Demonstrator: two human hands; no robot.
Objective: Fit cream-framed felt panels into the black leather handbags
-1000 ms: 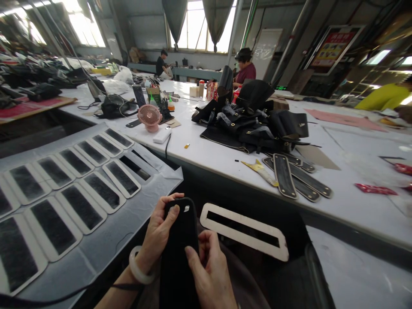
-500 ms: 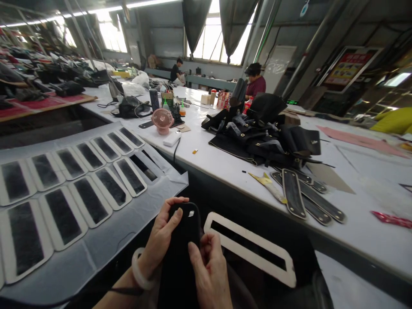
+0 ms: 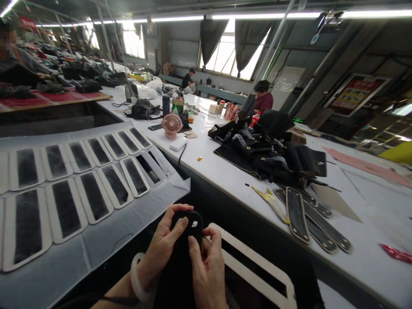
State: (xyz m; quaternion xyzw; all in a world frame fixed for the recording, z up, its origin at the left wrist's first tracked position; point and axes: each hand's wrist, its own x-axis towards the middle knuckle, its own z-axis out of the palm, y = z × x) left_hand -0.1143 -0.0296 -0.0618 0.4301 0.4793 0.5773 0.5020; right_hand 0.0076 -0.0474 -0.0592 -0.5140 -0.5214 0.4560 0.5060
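Hands (image 3: 180, 253) covering black strap (image 3: 188, 227), lower end cut off

No text can be read; the wall poster (image 3: 353, 93) print is too blurred

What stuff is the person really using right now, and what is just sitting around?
In use:
left hand
right hand
black strap piece, held by both hands
white frame, beside the hands

Lying about:
pink fan
pile of black bags
framed black pieces
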